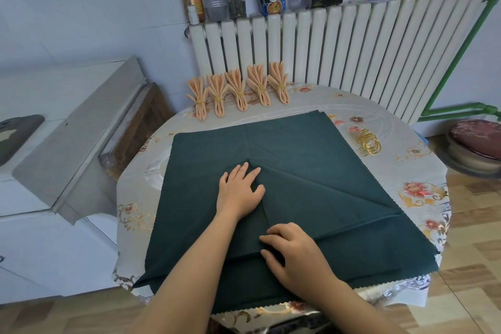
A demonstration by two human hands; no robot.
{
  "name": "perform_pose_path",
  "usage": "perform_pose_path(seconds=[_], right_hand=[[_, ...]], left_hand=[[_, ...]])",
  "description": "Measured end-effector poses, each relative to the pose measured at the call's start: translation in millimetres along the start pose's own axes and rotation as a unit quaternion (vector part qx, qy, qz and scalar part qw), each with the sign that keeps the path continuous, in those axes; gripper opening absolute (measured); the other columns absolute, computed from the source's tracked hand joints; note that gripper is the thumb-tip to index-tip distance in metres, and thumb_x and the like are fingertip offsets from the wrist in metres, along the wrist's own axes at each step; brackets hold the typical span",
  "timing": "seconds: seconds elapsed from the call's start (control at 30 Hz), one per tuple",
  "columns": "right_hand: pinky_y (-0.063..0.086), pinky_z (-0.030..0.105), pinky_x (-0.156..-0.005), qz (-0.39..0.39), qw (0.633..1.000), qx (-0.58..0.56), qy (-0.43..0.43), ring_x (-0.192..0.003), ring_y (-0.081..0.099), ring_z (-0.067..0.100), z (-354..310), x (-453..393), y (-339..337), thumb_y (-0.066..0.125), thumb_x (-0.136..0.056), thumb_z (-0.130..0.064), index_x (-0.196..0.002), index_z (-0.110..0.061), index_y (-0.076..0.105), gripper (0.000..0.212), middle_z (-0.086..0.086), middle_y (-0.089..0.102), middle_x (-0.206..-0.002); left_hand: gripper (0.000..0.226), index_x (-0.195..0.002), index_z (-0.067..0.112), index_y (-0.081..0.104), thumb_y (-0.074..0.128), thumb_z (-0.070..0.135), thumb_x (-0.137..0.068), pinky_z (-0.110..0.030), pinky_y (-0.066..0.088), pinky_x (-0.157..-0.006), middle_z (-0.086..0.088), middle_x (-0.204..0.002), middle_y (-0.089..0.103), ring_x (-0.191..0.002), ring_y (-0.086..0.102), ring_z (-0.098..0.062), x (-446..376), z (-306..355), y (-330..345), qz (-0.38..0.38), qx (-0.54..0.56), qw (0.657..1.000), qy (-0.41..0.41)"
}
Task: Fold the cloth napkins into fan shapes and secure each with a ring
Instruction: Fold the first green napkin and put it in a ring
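1. Head view, finished work: five peach napkins (pixel 235 92) lay in a row at the far edge of the tabletop (pixel 423 179), each already pleated into a fan and cinched with a gold ring. That batch looked complete.
2. Head view, work in hand: a dark green napkin (pixel 311 171) was spread across the middle of the tabletop, apparently on top of more green cloth, since extra edges showed at its far and near sides. One corner had been folded in toward the centre, leaving diagonal creases.
3. Head view, hands: the left hand (pixel 240 188) lay flat with fingers spread wide, pressing the folded point near the napkin's middle. The right hand (pixel 291 248) had its fingers bent over the near folded edge, pressing or pinching it; which could not be told for certain.
4. Head view, supplies: a small pile of loose gold rings (pixel 369 143) sat to the right, just beside the green cloth, untouched.
5. Judgement: the green napkin was only at its first folds; pleating and ringing remained.
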State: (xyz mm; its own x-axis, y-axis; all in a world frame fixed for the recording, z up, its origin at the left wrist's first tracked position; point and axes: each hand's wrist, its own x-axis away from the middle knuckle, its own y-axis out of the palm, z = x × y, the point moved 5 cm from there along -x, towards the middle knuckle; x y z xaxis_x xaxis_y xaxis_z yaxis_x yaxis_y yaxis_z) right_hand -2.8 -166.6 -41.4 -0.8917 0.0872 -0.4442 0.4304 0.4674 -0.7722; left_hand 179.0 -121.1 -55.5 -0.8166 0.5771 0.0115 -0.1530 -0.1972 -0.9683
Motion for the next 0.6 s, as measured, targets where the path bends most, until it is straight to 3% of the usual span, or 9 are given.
perform_pose_path(seconds=[0.1,0.23,0.43,0.53,0.6], right_hand=[[0.048,0.015,-0.075,0.002,1.0,0.007,-0.01,-0.081,0.056,0.006,-1,1,-1,0.054,-0.08,-0.041,-0.094,-0.023,0.073,0.03,-0.009,0.061,-0.095],[0.048,0.02,-0.061,0.008,0.998,0.042,-0.04,-0.068,0.051,0.008,-4,-2,-1,0.055,-0.078,-0.042,-0.081,-0.026,0.073,0.023,-0.015,0.059,-0.083],[0.045,0.017,-0.057,0.016,0.995,0.074,-0.06,-0.065,0.051,0.007,-5,-2,-2,0.051,-0.079,-0.042,-0.076,-0.028,0.072,0.025,-0.017,0.059,-0.075],[0.044,0.016,-0.056,0.015,0.994,0.094,-0.059,-0.064,0.051,0.006,-4,-2,-4,0.049,-0.078,-0.043,-0.077,-0.03,0.071,0.025,-0.018,0.059,-0.074],[0.044,0.017,-0.054,0.018,0.993,0.101,-0.062,-0.062,0.051,0.007,-5,-2,-3,0.048,-0.078,-0.042,-0.076,-0.03,0.07,0.025,-0.018,0.059,-0.074]], left_hand=[[0.053,-0.148,0.035,0.026,0.033,0.044,-0.096,-0.038,0.002,-0.119,0.004,-0.16,0.012,-0.147,0.006,-0.012,1,0,-1,0.0,0.004,1.0,0.0],[0.054,-0.147,0.034,0.028,0.037,0.043,-0.095,-0.038,0.003,-0.119,0.004,-0.159,0.014,-0.146,0.007,-0.012,1,2,-2,0.005,0.027,1.0,0.0],[0.045,-0.14,0.023,0.045,0.047,0.019,-0.095,-0.033,0.005,-0.119,-0.002,-0.155,0.027,-0.145,0.016,-0.014,19,-2,-26,0.058,0.214,0.975,-0.003],[0.038,-0.129,0.025,0.056,0.049,0.013,-0.094,-0.02,0.018,-0.11,0.003,-0.151,0.033,-0.14,0.026,-0.011,57,-11,-29,0.033,0.218,0.975,0.034],[0.036,-0.126,0.027,0.058,0.053,0.014,-0.094,-0.013,0.016,-0.106,0.005,-0.149,0.033,-0.139,0.026,-0.008,91,-23,-25,0.005,0.205,0.977,0.057]])
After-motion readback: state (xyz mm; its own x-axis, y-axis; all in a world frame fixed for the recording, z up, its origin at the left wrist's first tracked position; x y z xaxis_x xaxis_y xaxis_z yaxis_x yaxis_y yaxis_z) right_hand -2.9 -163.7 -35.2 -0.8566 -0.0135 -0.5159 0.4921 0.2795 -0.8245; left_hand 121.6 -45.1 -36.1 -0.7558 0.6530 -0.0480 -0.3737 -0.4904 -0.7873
